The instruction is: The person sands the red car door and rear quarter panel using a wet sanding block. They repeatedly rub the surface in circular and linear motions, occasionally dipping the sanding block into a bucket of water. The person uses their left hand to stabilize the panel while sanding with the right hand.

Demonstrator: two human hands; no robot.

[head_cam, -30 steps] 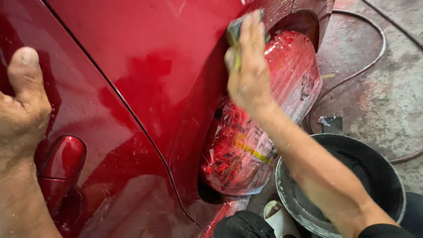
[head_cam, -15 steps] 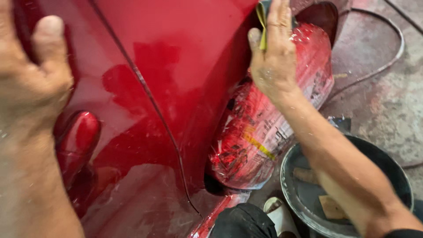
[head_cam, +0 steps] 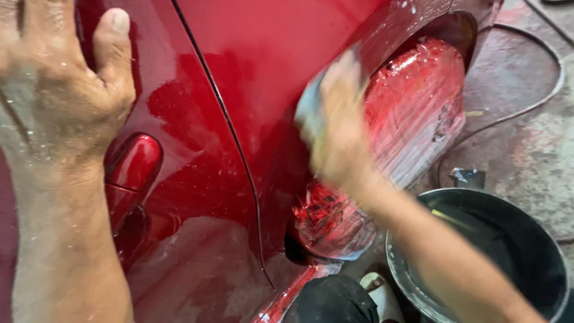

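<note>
My left hand [head_cam: 66, 84] rests flat on the wet red car door [head_cam: 197, 179], fingers apart, just above the red door handle [head_cam: 133, 164]. My right hand [head_cam: 338, 125] is blurred and presses a small pale sanding pad [head_cam: 308, 104] against the red rear fender [head_cam: 287, 54], next to the wheel arch. The wheel [head_cam: 406, 131] in the arch is wrapped in clear plastic film with red overspray on it.
A dark round bucket [head_cam: 538, 245] with water stands on the concrete floor at the lower right, under my right forearm. A black hose [head_cam: 538, 101] curves over the floor behind the wheel. My shoe [head_cam: 379, 290] shows at the bottom.
My right hand has slid down and to the left along the fender with the pad. My left hand has stayed flat on the door while the view shifted closer.
</note>
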